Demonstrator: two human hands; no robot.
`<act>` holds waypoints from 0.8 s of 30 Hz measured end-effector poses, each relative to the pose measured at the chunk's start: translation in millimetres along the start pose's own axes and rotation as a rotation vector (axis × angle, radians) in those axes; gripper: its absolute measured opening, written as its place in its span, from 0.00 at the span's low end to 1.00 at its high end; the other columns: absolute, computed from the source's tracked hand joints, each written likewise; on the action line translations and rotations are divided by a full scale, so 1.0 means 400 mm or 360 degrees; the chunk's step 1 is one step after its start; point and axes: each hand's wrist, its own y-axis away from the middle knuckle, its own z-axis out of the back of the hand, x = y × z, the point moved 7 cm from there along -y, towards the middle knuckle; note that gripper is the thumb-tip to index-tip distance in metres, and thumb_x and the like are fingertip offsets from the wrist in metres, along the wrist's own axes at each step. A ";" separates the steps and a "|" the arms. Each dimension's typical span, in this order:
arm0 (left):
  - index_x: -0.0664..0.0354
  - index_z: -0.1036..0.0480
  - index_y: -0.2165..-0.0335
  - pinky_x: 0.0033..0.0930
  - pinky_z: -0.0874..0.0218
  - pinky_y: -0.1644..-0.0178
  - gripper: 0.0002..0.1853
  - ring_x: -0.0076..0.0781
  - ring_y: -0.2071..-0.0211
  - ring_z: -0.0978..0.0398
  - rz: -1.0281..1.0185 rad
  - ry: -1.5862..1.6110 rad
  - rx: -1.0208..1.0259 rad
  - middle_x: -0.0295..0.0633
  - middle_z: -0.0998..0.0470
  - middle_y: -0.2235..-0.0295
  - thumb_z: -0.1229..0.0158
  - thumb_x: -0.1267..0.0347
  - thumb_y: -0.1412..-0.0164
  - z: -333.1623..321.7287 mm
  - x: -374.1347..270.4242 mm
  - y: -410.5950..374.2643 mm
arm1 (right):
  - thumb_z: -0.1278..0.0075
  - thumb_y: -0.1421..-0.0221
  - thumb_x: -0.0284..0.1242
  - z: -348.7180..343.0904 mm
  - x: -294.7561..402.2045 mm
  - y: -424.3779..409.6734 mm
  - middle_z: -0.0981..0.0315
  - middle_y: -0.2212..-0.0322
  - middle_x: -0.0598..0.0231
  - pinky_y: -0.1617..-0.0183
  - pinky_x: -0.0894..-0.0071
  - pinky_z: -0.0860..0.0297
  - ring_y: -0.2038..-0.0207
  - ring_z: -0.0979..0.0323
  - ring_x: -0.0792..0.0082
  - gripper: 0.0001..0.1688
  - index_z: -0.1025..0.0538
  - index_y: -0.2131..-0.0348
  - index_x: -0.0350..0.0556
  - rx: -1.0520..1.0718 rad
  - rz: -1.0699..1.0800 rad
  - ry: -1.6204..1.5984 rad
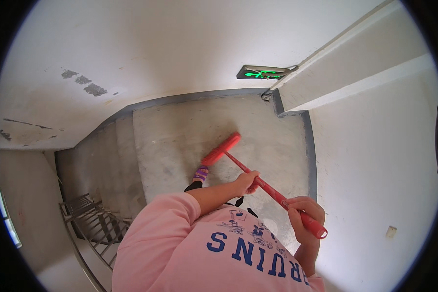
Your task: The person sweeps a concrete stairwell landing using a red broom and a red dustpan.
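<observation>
I hold a red broom by its long handle [272,192] with both hands. My left hand [247,183] wraps the handle at its middle, with the arm reaching in from the left. Higher up, close to the hanging-loop end, my right hand [306,217] grips the same handle. The red broom head [221,149] is down at the concrete floor [182,127], lying at a slant. Its lower left end is right by my foot in a purple sandal [200,174]; I cannot tell whether they touch.
Concrete steps [124,146] lie left of the landing. A metal stair railing [91,219] stands at the lower left. White walls with a grey skirting band [311,157] bound the floor. A lit green exit sign [264,73] is low on the far wall, beside a loose cable [265,96].
</observation>
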 end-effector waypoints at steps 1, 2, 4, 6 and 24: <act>0.55 0.33 0.80 0.25 0.41 0.82 0.12 0.22 0.85 0.33 0.0047 -0.0057 0.0021 0.33 0.31 0.84 0.48 0.60 0.50 -0.020 0.010 -0.003 | 0.50 0.65 0.16 0.005 0.023 0.002 0.27 0.77 0.61 0.67 0.74 0.35 0.73 0.29 0.68 0.05 0.28 0.81 0.42 0.0003 0.0082 0.0078; 0.54 0.33 0.80 0.25 0.41 0.81 0.11 0.21 0.84 0.34 0.0062 -0.0084 0.0085 0.31 0.32 0.84 0.48 0.59 0.50 -0.040 0.020 -0.003 | 0.51 0.65 0.17 0.009 0.045 0.004 0.27 0.77 0.61 0.68 0.74 0.35 0.74 0.30 0.68 0.05 0.29 0.81 0.42 0.0009 0.0165 0.0157; 0.53 0.33 0.81 0.26 0.41 0.80 0.11 0.21 0.84 0.35 0.0052 -0.0114 0.0154 0.31 0.32 0.84 0.47 0.59 0.50 -0.068 0.027 0.010 | 0.52 0.66 0.17 0.012 0.089 0.005 0.28 0.78 0.61 0.67 0.73 0.35 0.75 0.31 0.67 0.05 0.30 0.82 0.43 -0.0020 0.0264 0.0244; 0.53 0.33 0.82 0.26 0.43 0.79 0.12 0.21 0.84 0.37 0.0044 -0.0082 0.0116 0.30 0.33 0.84 0.46 0.60 0.50 -0.086 0.008 0.053 | 0.50 0.69 0.17 0.031 0.099 0.007 0.27 0.79 0.62 0.66 0.71 0.34 0.75 0.30 0.66 0.06 0.29 0.82 0.43 -0.0144 0.0288 0.0142; 0.57 0.35 0.84 0.26 0.51 0.89 0.12 0.25 0.91 0.41 -0.0907 0.0342 -0.1043 0.36 0.34 0.88 0.49 0.65 0.49 0.575 -0.283 0.212 | 0.48 0.51 0.27 -0.449 -0.203 -0.099 0.31 0.61 0.65 0.55 0.81 0.39 0.60 0.35 0.79 0.12 0.29 0.64 0.44 0.0388 -0.0581 -0.1400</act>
